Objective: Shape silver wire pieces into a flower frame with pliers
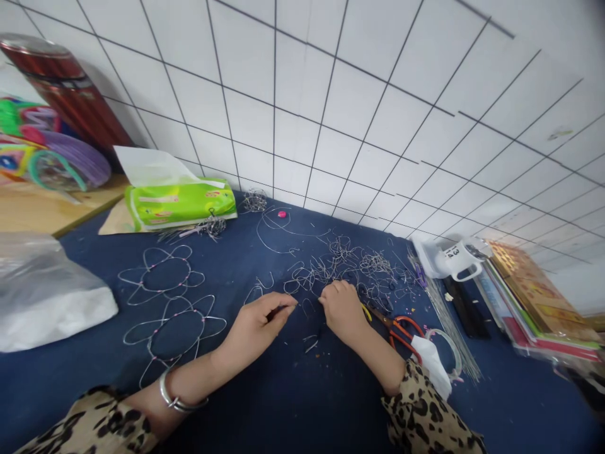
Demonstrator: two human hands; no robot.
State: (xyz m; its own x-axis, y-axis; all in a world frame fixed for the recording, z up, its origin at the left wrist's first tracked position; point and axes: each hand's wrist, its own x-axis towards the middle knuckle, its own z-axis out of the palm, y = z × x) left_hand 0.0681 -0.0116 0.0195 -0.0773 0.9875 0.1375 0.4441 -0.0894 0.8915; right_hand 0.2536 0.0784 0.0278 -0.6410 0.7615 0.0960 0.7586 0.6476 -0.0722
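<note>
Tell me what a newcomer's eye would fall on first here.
Probably the bright green tissue pack, at the back left by the white tiled wall. Next might come the two flower-shaped wire frames, lying to the left of the left hand. Then perhaps the tangle of loose wire just beyond the right hand.
</note>
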